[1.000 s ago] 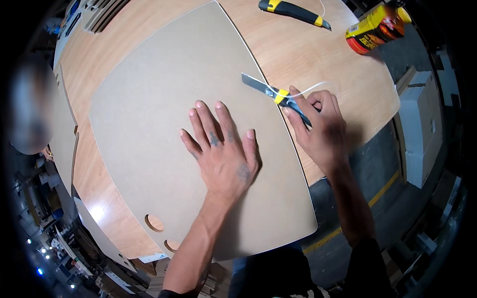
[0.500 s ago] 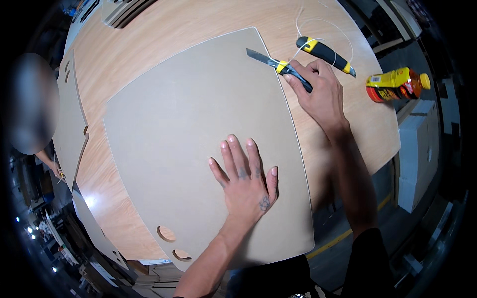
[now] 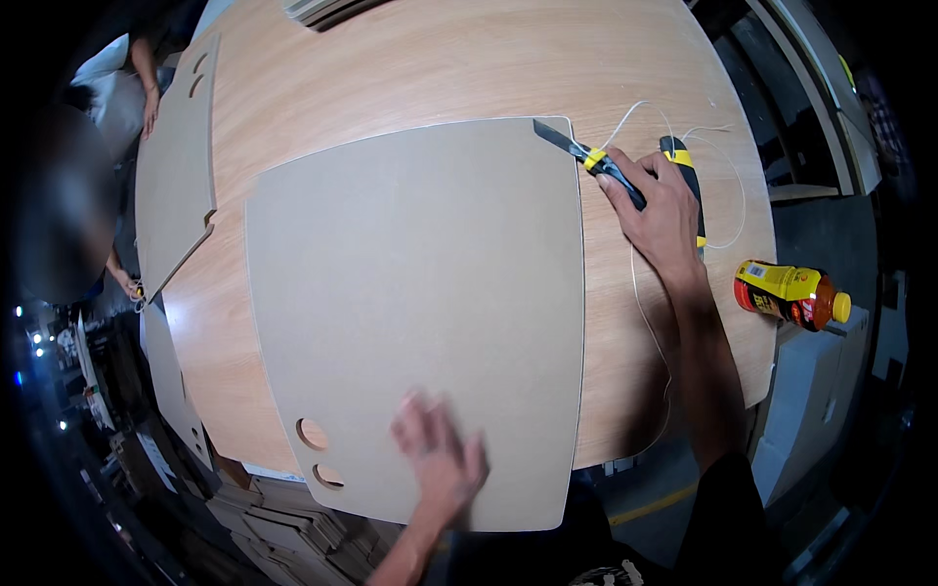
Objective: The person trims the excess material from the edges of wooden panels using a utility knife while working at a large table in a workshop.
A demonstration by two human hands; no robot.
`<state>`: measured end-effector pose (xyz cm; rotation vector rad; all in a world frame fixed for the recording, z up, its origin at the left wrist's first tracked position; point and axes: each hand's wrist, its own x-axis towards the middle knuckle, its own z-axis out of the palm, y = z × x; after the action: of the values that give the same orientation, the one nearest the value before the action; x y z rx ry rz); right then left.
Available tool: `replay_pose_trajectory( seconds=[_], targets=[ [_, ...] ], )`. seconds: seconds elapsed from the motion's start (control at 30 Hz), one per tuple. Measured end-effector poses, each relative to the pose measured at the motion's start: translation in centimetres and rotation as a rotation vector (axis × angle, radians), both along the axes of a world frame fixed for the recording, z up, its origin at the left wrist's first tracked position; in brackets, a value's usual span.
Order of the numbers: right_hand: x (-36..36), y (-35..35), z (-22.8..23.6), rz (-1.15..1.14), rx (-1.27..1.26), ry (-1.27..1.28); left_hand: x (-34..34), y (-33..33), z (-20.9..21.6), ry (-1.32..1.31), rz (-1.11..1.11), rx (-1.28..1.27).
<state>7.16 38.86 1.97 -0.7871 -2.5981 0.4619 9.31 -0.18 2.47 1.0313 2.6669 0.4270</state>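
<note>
A large beige board (image 3: 420,273) with a thin white edging and two oval cut-outs lies flat on the wooden table (image 3: 469,59). My right hand (image 3: 660,210) grips a black and yellow utility knife (image 3: 594,162), its long blade extended over the board's far right corner. Thin white strand (image 3: 744,200) loops from near that blade across the tabletop and down along the right side. Partly behind my right hand lies a second utility knife (image 3: 688,176). My left hand (image 3: 442,454), blurred, is over the board's near part with fingers apart and holds nothing; contact with the board is unclear.
A bottle (image 3: 782,291) with a yellow cap lies at the table's right edge, beside white boxes (image 3: 811,381). At the left, a person stands by another notched board (image 3: 176,186). Stacked boards (image 3: 332,8) sit at the far edge; more boards (image 3: 283,532) are piled below the near edge.
The view has turned, so the board looks straighter. My right hand with the knife is closer to the far right corner. My left hand has slid toward the near edge and blurs.
</note>
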Motion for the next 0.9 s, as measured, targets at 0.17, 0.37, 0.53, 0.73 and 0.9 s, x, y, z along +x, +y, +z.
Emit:
replay_pose_trajectory(
  seconds=[0.17, 0.37, 0.53, 0.73, 0.9],
  targets=[
    [-0.2, -0.8, -0.4, 0.002, 0.025, 0.012, 9.2, -11.5, 3.2, -0.837, 1.597, 0.356],
    [0.3, -1.5, -0.3, -0.048, 0.011, -0.004, 12.7, -14.3, 0.7, -1.327, 1.498, 0.956],
    [5.8, -7.0, -0.4, -0.146, -0.045, -0.050, 10.3, -23.3, -0.8, -1.140, 1.400, 0.925],
    [13.7, -16.5, -0.9, -0.221, -0.017, -0.008, 2.9, -34.7, -3.4, -0.502, 1.506, 0.304],
    [14.3, -18.9, -1.2, -0.240, -0.024, 0.003, -2.9, -14.2, -1.4, 0.174, 0.385, 0.137]
  ],
)
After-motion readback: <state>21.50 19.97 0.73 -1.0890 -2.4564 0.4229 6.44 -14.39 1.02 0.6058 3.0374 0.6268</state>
